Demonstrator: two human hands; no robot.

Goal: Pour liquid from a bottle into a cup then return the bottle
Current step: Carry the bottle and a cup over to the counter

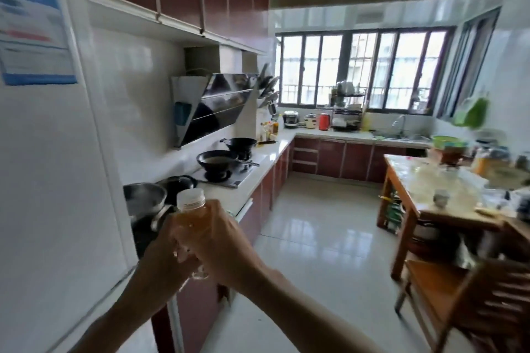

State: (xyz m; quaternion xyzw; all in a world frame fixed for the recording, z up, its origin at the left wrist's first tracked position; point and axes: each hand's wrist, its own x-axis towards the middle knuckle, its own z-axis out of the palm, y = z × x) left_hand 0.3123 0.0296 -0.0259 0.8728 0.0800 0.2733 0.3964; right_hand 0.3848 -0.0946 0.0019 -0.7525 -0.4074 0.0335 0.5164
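Note:
A clear plastic bottle (190, 212) with a white cap and amber liquid is upright in front of me, beside the white fridge. My right hand (226, 241) grips its body from the right. My left hand (163, 249) holds its lower part from the left. Much of the bottle is hidden behind my fingers. A small pale cup (441, 198) stands on the wooden table (430, 215) at the right, well apart from both hands.
The white fridge (51, 180) fills the left. Along the left wall runs a counter (269, 152) with a stove, black woks and steel pots. A wooden chair (470, 304) stands at the lower right. Tiled floor (324, 238) lies between counter and table.

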